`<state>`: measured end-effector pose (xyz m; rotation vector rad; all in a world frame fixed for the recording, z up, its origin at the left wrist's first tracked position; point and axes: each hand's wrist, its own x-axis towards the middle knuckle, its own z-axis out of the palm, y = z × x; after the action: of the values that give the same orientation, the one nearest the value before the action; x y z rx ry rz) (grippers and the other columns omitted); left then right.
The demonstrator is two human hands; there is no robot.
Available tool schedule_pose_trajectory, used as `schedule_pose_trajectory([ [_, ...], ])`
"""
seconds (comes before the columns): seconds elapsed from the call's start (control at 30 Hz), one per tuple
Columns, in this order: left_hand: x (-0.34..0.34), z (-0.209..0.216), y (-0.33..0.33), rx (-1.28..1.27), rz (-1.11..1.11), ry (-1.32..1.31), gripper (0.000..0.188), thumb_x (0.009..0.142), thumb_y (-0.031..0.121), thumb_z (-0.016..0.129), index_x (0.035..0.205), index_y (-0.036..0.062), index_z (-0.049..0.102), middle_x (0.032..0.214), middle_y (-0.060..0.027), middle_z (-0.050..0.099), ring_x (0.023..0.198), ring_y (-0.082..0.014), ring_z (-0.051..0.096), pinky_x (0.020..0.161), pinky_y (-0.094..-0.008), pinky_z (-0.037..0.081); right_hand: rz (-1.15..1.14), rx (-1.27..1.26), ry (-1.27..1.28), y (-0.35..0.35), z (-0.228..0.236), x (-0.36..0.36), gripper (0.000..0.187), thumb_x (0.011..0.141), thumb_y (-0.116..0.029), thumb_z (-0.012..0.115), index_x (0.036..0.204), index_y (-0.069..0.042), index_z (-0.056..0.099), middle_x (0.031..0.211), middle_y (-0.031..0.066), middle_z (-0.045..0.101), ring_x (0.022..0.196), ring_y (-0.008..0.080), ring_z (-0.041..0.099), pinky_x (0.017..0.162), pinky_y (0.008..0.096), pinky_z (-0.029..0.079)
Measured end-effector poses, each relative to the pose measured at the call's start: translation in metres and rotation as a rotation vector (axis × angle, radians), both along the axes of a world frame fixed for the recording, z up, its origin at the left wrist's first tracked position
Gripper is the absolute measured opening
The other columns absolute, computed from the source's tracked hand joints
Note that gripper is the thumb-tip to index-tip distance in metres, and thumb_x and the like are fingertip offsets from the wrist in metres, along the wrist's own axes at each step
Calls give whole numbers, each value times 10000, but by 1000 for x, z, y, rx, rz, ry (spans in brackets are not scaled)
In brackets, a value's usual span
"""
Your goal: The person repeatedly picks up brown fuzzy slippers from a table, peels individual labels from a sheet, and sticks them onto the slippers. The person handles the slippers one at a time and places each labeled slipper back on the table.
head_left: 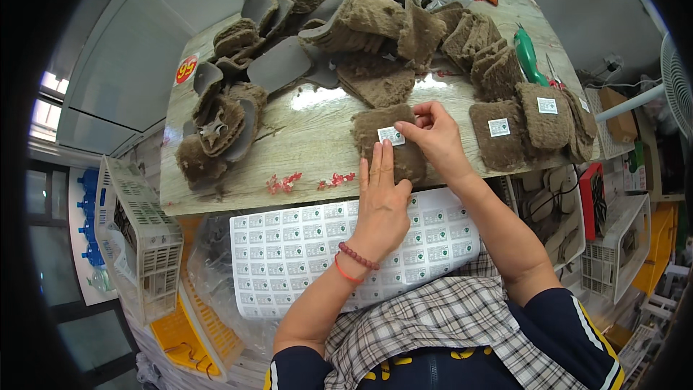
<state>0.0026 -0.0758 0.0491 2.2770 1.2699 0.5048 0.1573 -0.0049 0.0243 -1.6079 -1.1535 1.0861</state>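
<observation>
A brown fuzzy pad (375, 121) with rounded corners lies flat near the table's front edge. On it sits a small white printed sticker (390, 136). My right hand (437, 137) pinches the sticker's upper right corner between thumb and finger. My left hand (382, 202) reaches up from below, index and middle fingers stretched out with their tips at the sticker's lower edge. Under my left wrist, a large sheet of stickers (289, 260) hangs over my lap. To the right, a stickered pad (498, 146) lies beside another stickered pad (545, 126).
A heap of loose brown pads (382, 22), some with grey backs up, covers the far table. A green-handled tool (528, 54) and scissors (553, 72) lie at the right. Red scraps (284, 183) dot the front edge. Plastic crates (141, 238) stand left; a fan (677, 76) right.
</observation>
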Motion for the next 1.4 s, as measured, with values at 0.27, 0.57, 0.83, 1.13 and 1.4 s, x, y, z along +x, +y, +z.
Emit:
schedule_pose_trajectory([
  [0.27,-5,15,-13,80,110,-121,43,827,21,626,809,11,589,1492,-276,314,1401,-430,279,1150,-529,208,43,-69,452,-9,38,17,199,832,-120,732,962,11,656,855,31,673,747,90,594,698,261,493],
  [0.57,-9,38,-17,-82,183,-298,68,852,51,622,823,3,583,779,-136,540,723,-305,560,657,-368,442,-255,388,-1047,-27,66,111,346,845,-107,694,1170,-37,598,1051,148,669,959,381,625,872,434,498],
  [0.83,3,30,-18,-261,110,-379,84,866,-2,573,929,-26,624,858,-138,587,799,-280,600,723,-351,471,290,511,-660,-115,58,33,181,806,-68,692,986,-76,691,972,80,676,933,277,639,951,415,471],
  [1.13,-4,23,-21,-370,146,-405,120,863,-24,579,963,-34,643,907,-118,614,828,-218,619,739,-315,488,317,761,-821,-128,44,28,242,743,-70,723,985,-83,714,1018,67,685,927,233,665,927,421,524],
  [1.4,-23,22,-20,-339,131,-277,130,885,78,601,950,-24,647,840,-131,628,750,-224,616,688,-321,477,240,626,-499,-129,40,22,114,742,-21,733,836,-58,679,998,88,651,881,261,636,796,377,519],
])
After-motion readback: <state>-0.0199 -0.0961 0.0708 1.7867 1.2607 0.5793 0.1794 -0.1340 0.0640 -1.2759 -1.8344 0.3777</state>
